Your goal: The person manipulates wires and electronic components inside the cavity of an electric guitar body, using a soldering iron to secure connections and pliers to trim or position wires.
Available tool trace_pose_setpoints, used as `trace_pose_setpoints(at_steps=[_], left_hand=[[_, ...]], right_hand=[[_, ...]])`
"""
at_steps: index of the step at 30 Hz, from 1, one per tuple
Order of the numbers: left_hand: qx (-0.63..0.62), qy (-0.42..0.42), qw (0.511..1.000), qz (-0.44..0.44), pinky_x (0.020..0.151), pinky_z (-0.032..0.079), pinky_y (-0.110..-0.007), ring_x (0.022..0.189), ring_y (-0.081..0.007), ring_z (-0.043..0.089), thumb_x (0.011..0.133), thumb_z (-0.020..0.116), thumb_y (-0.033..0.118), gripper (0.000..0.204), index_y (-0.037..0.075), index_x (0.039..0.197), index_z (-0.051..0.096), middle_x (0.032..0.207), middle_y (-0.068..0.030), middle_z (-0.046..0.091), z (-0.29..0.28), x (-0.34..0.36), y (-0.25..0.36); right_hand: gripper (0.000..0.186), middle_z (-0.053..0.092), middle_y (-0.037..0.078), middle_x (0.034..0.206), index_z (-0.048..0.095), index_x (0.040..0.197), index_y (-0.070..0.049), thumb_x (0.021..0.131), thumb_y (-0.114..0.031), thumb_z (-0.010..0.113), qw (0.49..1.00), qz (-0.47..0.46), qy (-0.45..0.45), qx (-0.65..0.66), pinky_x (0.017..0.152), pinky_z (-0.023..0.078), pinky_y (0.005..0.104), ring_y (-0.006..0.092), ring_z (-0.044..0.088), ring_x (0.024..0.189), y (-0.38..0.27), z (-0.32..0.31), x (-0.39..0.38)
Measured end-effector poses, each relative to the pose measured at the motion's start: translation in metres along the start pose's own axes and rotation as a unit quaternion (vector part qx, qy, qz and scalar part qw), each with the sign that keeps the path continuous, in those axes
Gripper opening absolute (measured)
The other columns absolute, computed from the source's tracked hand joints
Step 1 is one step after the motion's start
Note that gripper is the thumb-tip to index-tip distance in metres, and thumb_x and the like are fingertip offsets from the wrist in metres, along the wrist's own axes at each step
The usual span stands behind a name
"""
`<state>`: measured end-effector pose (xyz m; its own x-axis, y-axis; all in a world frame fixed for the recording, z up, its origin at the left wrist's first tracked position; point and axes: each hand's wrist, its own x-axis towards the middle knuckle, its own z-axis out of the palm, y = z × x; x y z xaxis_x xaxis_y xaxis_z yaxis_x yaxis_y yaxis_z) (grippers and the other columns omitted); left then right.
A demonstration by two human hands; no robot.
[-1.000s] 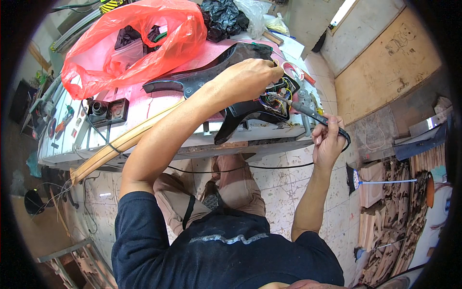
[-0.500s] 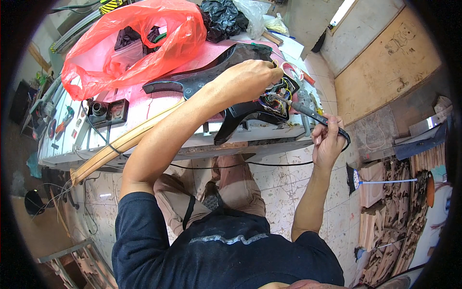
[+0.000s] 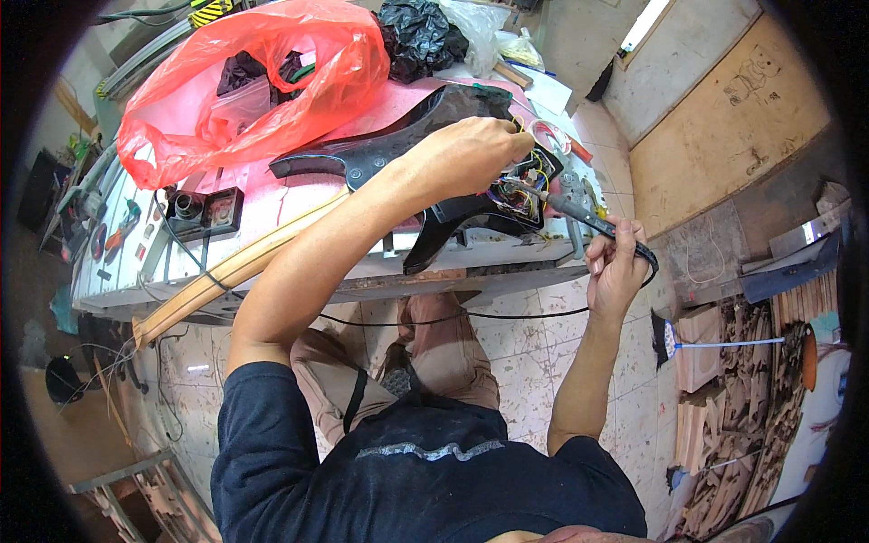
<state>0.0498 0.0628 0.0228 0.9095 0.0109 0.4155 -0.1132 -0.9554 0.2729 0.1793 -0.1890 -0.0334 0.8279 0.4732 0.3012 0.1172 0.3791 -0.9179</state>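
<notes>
Electric guitar body, glossy black, horned, dust-smudged (image 3: 398, 140): at twelve o'clock on the white tabletop (image 3: 136, 279), open cavity (image 3: 546, 166) exposing tangled multicoloured wires (image 3: 518, 204). Pale wooden neck (image 3: 176, 308), pointing toward eight o'clock. Left hand (image 3: 484, 152): fingers bunched above the cavity; cannot tell whether its grip pinches anything. Right hand (image 3: 618, 271), at four o'clock from the cavity: grip clasping a pen-shaped grey-and-black soldering iron (image 3: 579, 211), tip among wires. At ten o'clock from the body: translucent red plastic bag (image 3: 337, 90).

Bench: white-topped workbench (image 3: 118, 285);
Middle to near edge: glossy black guitar body (image 3: 442, 106) on pink sheeting (image 3: 403, 103);
Far-left part: gaping translucent red plastic bag (image 3: 348, 59);
Left end: small black rectangular box (image 3: 236, 214);
Far edge: crumpled black plastic bag (image 3: 416, 41)
</notes>
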Motion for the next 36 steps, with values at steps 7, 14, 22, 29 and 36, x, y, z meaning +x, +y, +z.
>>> trace_pose_setpoints(at_steps=[7, 14, 22, 29, 36], left_hand=[[-0.002, 0.003, 1.000, 0.001, 0.089, 0.053, -0.051, 0.105, -0.0442, 0.068, 0.072, 0.071, -0.005, 0.034, 0.000, 0.106, 0.065, 0.107, -0.0204, 0.069, 0.0001, -0.0003, 0.0019], [-0.003, 0.002, 1.000, -0.001, 0.088, 0.053, -0.051, 0.104, -0.0445, 0.068, 0.074, 0.071, -0.004, 0.034, 0.000, 0.107, 0.064, 0.106, -0.0206, 0.069, -0.0011, -0.0010, 0.0023], [-0.001, 0.012, 1.000, 0.008, 0.088, 0.054, -0.051, 0.104, -0.0439, 0.068, 0.073, 0.071, -0.005, 0.035, 0.000, 0.106, 0.064, 0.106, -0.0202, 0.069, -0.0018, 0.0000, 0.0039], [0.002, 0.005, 1.000, 0.005, 0.088, 0.054, -0.050, 0.102, -0.0439, 0.069, 0.075, 0.070, -0.006, 0.032, 0.000, 0.106, 0.064, 0.106, -0.0202, 0.070, 0.0018, 0.0011, 0.0030], [0.006, 0.000, 1.000, 0.005, 0.089, 0.053, -0.050, 0.104, -0.0436, 0.068, 0.078, 0.067, -0.004, 0.029, 0.000, 0.106, 0.064, 0.106, -0.0206, 0.069, 0.0020, 0.0020, 0.0044]], right_hand=[[0.025, 0.063, 0.008, 0.063, 0.061, 0.106, -0.001, 0.111, -0.026, 0.056, 1.000, -0.007, -0.001, -0.005, 0.043, 0.031, 0.0188, 0.0049, 0.043, 0.043, 0.0013, -0.0010, 0.0004], [0.026, 0.062, 0.008, 0.062, 0.061, 0.106, -0.002, 0.111, -0.026, 0.056, 1.000, -0.013, 0.014, -0.009, 0.043, 0.031, 0.0188, 0.0052, 0.042, 0.044, -0.0020, 0.0000, -0.0004], [0.025, 0.062, 0.008, 0.062, 0.062, 0.106, -0.002, 0.111, -0.026, 0.056, 1.000, -0.012, 0.005, -0.010, 0.043, 0.031, 0.0188, 0.0050, 0.042, 0.044, -0.0009, -0.0015, -0.0003], [0.025, 0.063, 0.008, 0.062, 0.062, 0.106, -0.002, 0.110, -0.026, 0.056, 1.000, 0.000, 0.004, 0.001, 0.043, 0.031, 0.0187, 0.0051, 0.043, 0.044, 0.0006, -0.0001, -0.0008], [0.025, 0.063, 0.008, 0.063, 0.062, 0.105, -0.002, 0.110, -0.026, 0.057, 1.000, -0.006, 0.000, 0.000, 0.043, 0.032, 0.0196, 0.0056, 0.043, 0.043, 0.0008, -0.0012, -0.0001]])
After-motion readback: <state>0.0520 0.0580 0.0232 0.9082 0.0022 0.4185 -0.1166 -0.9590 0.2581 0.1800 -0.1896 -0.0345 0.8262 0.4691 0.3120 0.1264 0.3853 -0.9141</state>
